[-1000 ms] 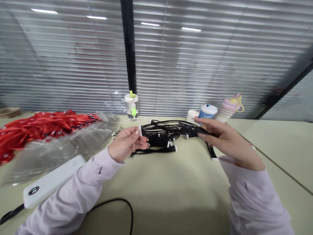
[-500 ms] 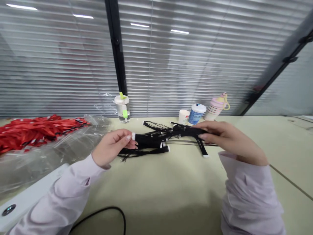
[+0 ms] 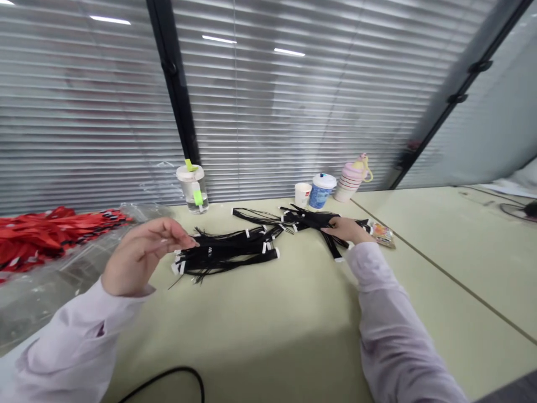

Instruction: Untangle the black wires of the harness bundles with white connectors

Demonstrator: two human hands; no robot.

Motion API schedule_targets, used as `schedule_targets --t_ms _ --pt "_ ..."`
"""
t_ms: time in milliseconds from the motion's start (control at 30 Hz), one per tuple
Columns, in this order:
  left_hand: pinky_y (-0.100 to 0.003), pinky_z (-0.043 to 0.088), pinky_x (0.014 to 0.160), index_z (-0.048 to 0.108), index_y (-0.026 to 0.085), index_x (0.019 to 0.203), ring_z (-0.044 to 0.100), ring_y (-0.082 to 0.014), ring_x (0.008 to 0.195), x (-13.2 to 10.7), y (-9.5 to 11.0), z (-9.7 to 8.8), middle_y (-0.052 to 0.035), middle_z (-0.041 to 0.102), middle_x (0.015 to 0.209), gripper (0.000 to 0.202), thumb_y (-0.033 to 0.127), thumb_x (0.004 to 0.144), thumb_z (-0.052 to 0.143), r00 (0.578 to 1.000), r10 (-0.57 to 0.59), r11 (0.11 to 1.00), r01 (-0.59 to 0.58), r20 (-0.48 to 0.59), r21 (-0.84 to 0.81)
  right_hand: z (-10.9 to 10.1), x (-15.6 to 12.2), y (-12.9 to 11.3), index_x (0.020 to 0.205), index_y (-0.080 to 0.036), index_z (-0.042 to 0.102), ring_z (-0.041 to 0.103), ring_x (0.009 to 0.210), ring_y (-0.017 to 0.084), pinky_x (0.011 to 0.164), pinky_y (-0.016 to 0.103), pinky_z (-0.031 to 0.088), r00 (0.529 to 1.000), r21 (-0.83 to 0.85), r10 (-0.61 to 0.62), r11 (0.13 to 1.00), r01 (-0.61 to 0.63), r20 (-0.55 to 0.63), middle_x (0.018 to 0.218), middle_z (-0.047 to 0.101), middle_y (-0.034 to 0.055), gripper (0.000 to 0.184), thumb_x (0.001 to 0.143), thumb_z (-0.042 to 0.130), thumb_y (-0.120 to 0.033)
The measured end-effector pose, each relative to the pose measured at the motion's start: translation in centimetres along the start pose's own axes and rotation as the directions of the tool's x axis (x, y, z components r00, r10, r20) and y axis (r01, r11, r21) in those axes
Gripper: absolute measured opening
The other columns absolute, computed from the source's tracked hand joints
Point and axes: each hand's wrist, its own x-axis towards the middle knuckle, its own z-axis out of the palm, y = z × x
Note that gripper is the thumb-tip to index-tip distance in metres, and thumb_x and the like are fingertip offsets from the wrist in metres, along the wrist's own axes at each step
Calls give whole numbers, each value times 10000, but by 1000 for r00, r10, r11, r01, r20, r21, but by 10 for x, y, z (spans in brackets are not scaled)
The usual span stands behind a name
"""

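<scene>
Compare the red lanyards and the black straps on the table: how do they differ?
The red lanyards are bright red with dark ends; the black straps are black with small white tags. The red lanyards lie in one dense heap on clear plastic; the black straps lie in looser bunches directly on the table. The right hand touches the black straps, but no hand touches the red lanyards. Both are long, narrow strips gathered in bunches.
</scene>
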Motion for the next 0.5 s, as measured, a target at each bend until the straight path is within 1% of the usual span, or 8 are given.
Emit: schedule_targets --t_ms 100,167,267,367,433,467,500 --pt "-315 495 654 641 164 658 624 -194 666 -1 4 2 -38 670 641 119 230 640 544 1000 16 1000 -17 -19 -21 17 3 -6 1066 -126 536 564 909 155 786 358 478 997 -41 64 997 -62 36 1039 570 69 324 851 489 -363" --pt "-305 503 655 641 164 647 627 -188 660 0 7 2 -33 663 627 107 236 652 561 999 18 999 -19 -32 -47 21 4 -9 1076 -126 531 557 931 161 799 369 473 994 -65 101 993 -99 29 1059 561 74 318 850 494 -346" --pt "-291 513 639 633 152 622 630 -176 634 2 10 -2 -33 646 595 140 253 684 558 995 53 996 -60 -87 -72 12 7 -8 1069 -130 535 558 922 157 800 367 471 989 -81 145 986 -147 -30 1047 565 70 304 856 484 -341" --pt "-306 522 647 608 130 625 628 -168 611 7 12 -13 -39 629 589 195 292 710 537 985 101 991 -113 -140 -77 -4 10 -5 1086 -140 526 553 931 160 811 374 463 972 -81 182 977 -196 -151 1050 562 71 311 865 465 -349" --pt "-335 523 692 565 135 657 622 -153 620 12 10 -24 -24 609 606 223 331 732 492 972 113 993 -114 -204 6 -11 12 -4 1119 -143 506 545 950 169 823 389 455 953 -70 188 975 -210 -237 1067 551 75 326 870 453 -347" --pt "-353 521 713 537 142 674 617 -148 629 16 7 -29 -15 594 615 235 354 739 459 963 120 991 -102 -239 87 -12 13 -5 1131 -144 498 540 962 174 833 396 449 946 -62 178 977 -202 -269 1077 545 79 330 871 451 -343" --pt "-365 518 728 505 153 691 615 -146 643 20 3 -35 -11 585 633 255 383 748 412 955 129 973 -70 -266 220 -11 14 -7 1134 -143 496 535 975 179 843 406 442 944 -53 157 982 -179 -290 1086 541 81 333 869 456 -340"
